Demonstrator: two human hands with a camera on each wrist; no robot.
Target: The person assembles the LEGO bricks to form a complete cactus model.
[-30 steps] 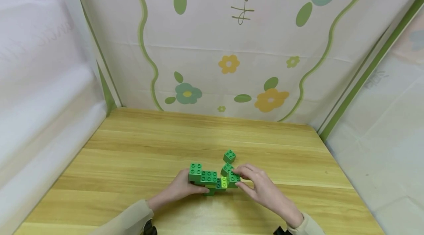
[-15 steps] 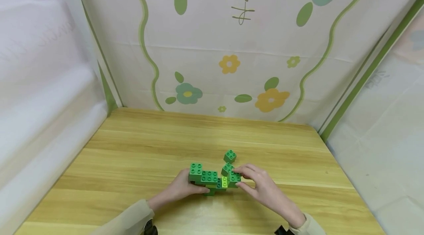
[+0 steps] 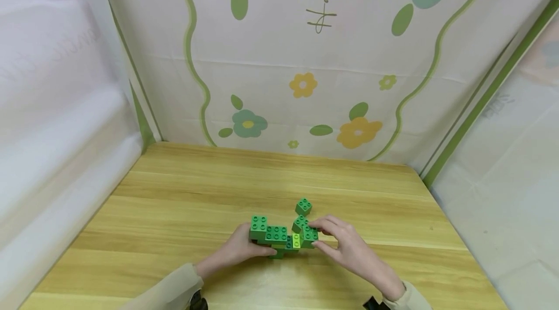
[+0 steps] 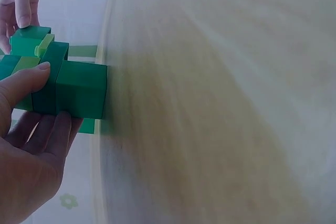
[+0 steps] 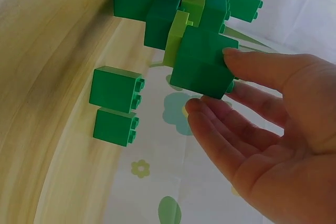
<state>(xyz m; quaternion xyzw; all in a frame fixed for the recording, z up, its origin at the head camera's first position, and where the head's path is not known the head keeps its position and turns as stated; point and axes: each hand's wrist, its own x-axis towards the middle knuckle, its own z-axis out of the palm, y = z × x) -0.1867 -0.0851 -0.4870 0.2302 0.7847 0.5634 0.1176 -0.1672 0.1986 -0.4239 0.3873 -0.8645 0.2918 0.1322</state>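
A stepped build of toy building bricks (image 3: 276,235), in green, dark green and lime, stands on the table in the head view. My left hand (image 3: 241,246) grips its left part, with the thumb on the near side. In the left wrist view that thumb lies across the lime and dark green layers (image 4: 50,87), fingers curled beneath. At the build's right end, thumb and fingers of my right hand (image 3: 345,247) pinch a green square brick (image 3: 310,236). The right wrist view shows this brick (image 5: 202,61) against a thin lime brick (image 5: 176,38).
Two loose green square bricks lie on the wooden table (image 3: 196,188): one brick (image 3: 300,224) just behind the pinched one, another brick (image 3: 303,206) farther back. White flower-printed cloth (image 3: 262,57) encloses the table at the back and both sides.
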